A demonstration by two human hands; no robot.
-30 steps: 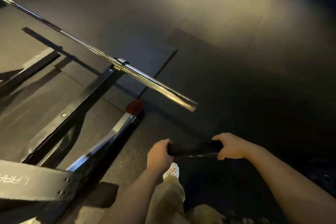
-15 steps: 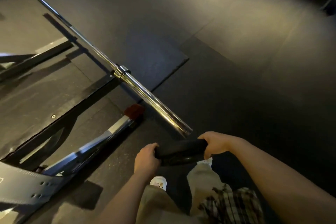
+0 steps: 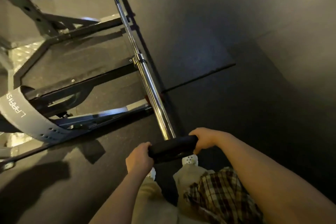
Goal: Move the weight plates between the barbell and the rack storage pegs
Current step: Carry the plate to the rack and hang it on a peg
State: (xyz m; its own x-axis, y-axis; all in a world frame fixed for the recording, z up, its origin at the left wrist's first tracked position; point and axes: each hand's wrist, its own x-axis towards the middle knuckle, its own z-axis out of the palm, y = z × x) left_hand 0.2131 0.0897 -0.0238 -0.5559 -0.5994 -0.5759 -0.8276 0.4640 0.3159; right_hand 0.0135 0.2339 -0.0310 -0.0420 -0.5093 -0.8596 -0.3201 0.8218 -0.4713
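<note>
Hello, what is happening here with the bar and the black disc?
A person holds a black weight plate edge-up with both hands, the left hand and the right hand gripping opposite sides of its rim. The plate is right at the free end of the barbell sleeve, which is bare. Whether the hole has met the sleeve cannot be seen.
</note>
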